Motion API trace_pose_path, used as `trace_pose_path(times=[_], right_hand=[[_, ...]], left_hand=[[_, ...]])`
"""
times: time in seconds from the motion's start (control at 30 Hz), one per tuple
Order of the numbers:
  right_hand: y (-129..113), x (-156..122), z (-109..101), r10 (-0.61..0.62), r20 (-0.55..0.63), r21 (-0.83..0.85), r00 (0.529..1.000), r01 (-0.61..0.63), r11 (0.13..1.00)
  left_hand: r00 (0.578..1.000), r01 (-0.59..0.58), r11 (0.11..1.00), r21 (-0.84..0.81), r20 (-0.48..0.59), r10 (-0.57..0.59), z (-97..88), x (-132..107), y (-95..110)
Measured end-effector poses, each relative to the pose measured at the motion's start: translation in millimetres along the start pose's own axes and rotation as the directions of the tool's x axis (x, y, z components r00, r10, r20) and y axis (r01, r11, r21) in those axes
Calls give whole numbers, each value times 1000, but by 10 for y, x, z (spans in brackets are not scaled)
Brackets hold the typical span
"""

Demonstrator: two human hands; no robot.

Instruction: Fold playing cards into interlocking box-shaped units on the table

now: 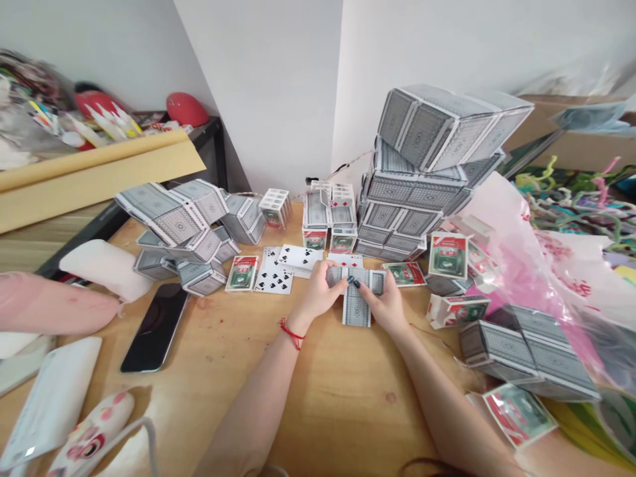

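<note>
Playing cards (356, 310), patterned backs up, in left hand (320, 291) and right hand (388, 305). Card-block tower (402, 215) beyond. Black phone (155, 328) at left.

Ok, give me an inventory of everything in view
Held cards: several, grey, between the hands
Face-up cards: several, white, near the hands
Card blocks: many, grey, left, back and right
Card boxes: several, red-green, left, back, right
Phone: one, black, left
Rounded thing: one, white, left
Long thing: one, pink, left
Flat things: several, white, front left
Floral item: one, white, front left
Sheet: one, yellow, back left
Domes: two, red, back left
Bottles: several, white, back left
Fuzzy strands: many, multicoloured, right
Plastic wrapping: some, pink, right
Cardboard box: one, brown, back right
Table: one, brown, centre
Bracelet: one, red, left wrist
Left hand: one, dark thumbnail, holding cards
Right hand: one, dark thumbnail, holding cards
</note>
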State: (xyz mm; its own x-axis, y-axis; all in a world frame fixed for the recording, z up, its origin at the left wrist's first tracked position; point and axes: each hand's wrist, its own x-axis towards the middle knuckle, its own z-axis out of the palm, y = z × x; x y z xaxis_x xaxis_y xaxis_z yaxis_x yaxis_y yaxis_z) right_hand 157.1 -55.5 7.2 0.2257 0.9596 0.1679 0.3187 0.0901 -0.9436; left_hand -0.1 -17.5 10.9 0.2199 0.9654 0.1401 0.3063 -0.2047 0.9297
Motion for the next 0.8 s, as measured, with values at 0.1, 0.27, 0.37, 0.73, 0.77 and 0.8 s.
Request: trace_pose_path(times=[0.1, 0.27, 0.37, 0.73, 0.77, 0.8], right_hand=[[13, 2, -4, -5, 1, 17, 1000, 5, 1000], [13, -21, 11, -29, -16, 14, 999, 29, 999], [-5, -49, 21, -39, -40, -23, 998, 38, 999], [21, -53, 37, -22, -9, -32, 1000, 22, 999], [26, -52, 40, -24, -5, -29, 1000, 24, 999], [32, -51, 43, -24, -1, -22, 1000, 24, 999]], left_hand=[[999, 40, 999, -13, 18, -40, 9, 6, 1], [998, 66, 997, -26, 23, -65, 10, 1, 21], [997, 69, 998, -9, 28, -69, 5, -9, 28], [999, -6, 998, 57, 33, 4, 1, -9, -15], [999, -13, 998, 60, 32, 11, 4, -9, -19], [999, -17, 998, 64, 30, 16, 7, -9, -23]])
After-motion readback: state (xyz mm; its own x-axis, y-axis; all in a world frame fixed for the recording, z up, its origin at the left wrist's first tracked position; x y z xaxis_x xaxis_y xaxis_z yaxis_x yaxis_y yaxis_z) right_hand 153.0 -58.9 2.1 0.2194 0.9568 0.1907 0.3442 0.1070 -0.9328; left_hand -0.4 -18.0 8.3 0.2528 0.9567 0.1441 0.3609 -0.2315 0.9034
